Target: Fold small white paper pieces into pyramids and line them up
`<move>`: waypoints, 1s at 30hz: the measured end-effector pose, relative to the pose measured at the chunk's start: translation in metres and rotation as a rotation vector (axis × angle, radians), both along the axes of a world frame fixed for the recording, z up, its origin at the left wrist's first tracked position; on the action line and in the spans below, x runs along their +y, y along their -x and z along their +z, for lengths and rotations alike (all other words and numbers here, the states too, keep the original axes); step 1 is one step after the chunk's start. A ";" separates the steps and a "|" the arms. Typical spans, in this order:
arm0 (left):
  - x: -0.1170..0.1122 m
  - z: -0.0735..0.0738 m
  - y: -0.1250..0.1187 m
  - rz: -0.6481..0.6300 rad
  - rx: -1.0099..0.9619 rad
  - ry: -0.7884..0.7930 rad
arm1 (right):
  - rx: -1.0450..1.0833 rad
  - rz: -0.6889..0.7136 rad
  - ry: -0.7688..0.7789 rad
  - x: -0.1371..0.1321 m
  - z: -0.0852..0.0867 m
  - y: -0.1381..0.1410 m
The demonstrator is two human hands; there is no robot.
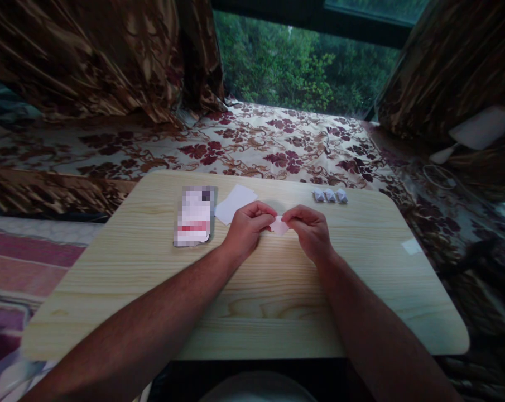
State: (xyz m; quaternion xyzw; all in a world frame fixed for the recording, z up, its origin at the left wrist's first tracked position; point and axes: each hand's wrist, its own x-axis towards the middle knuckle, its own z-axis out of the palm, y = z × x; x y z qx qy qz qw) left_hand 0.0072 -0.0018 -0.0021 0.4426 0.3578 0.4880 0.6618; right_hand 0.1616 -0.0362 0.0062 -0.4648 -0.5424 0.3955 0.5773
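Observation:
Between my two hands is a small folded piece of white paper [280, 226], held just above the wooden table [273, 312]. My left hand [251, 226] pinches its left edge between thumb and forefinger. On the opposite edge, my right hand [309, 228] has a similar pinch. The fingertips cover both sides of the paper, so its exact folds are hard to make out. Loose sheets of white paper [236, 202] lie overlapping just beyond my left hand. Past my right hand, three small folded paper shapes [330, 195] stand in a row.
A phone-like rectangular object [195, 215], partly pixelated, lies left of the sheets. A small white scrap [412, 247] is near the table's right edge. Behind the table runs a ledge with floral cloth [277, 139] under a window, with brown curtains [110, 56] at the sides.

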 end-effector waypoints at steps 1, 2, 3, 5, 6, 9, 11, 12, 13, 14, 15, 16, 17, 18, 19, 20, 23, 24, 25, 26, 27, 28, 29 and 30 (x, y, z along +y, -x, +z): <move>0.000 0.000 0.000 -0.001 0.002 -0.011 | -0.001 0.003 -0.005 0.000 0.000 0.001; 0.000 -0.001 0.000 0.000 0.009 -0.027 | 0.002 0.007 -0.011 -0.001 0.000 0.002; 0.000 -0.001 0.000 0.003 0.020 -0.047 | 0.015 0.014 -0.015 -0.001 0.001 0.003; 0.001 -0.003 0.001 0.019 0.045 -0.093 | 0.074 0.034 -0.002 -0.001 0.002 0.005; 0.001 -0.004 0.001 0.032 0.059 -0.117 | 0.114 0.042 0.017 -0.001 0.003 0.006; 0.002 -0.004 0.003 0.078 0.097 -0.168 | 0.193 0.032 0.094 0.000 0.004 0.007; 0.001 -0.001 0.003 0.099 0.118 -0.187 | 0.200 0.001 0.143 0.002 0.003 0.007; 0.001 0.000 0.003 0.104 0.127 -0.196 | 0.194 -0.009 0.166 0.004 0.002 0.006; 0.001 0.001 0.003 0.106 0.135 -0.204 | 0.181 -0.015 0.187 0.005 0.000 0.005; 0.000 0.002 0.003 0.108 0.141 -0.211 | 0.161 -0.017 0.204 0.005 -0.001 0.005; 0.000 0.003 0.003 0.110 0.146 -0.215 | 0.135 -0.017 0.214 0.006 -0.002 0.004; 0.000 0.003 0.003 0.111 0.149 -0.218 | 0.108 -0.017 0.216 0.006 -0.003 0.003; 0.000 0.003 0.003 0.113 0.148 -0.218 | 0.083 -0.021 0.210 0.006 -0.004 0.003; 0.000 0.003 0.002 0.112 0.147 -0.216 | 0.060 -0.027 0.200 0.006 -0.004 0.003; 0.000 0.002 0.002 0.107 0.145 -0.213 | 0.040 -0.035 0.187 0.005 -0.004 0.003; -0.001 0.002 0.002 0.095 0.142 -0.207 | 0.022 -0.042 0.175 0.005 -0.004 0.003; -0.001 0.000 0.002 0.044 0.140 -0.191 | -0.015 -0.047 0.142 0.004 -0.004 0.003; -0.002 0.000 0.002 0.035 0.142 -0.188 | -0.020 -0.045 0.133 0.004 -0.004 0.004; -0.002 -0.001 0.002 0.033 0.144 -0.188 | -0.023 -0.043 0.125 0.004 -0.004 0.004; -0.002 -0.001 0.002 0.035 0.146 -0.189 | -0.025 -0.040 0.122 0.004 -0.004 0.004; -0.002 -0.001 0.002 0.039 0.148 -0.192 | -0.026 -0.040 0.122 0.004 -0.004 0.005; -0.002 -0.001 0.002 0.042 0.150 -0.196 | -0.025 -0.041 0.123 0.003 -0.003 0.005; -0.002 -0.001 0.002 0.044 0.155 -0.200 | -0.022 -0.043 0.124 0.003 -0.003 0.005; -0.002 -0.001 0.002 0.048 0.162 -0.205 | -0.014 -0.044 0.124 0.003 -0.002 0.006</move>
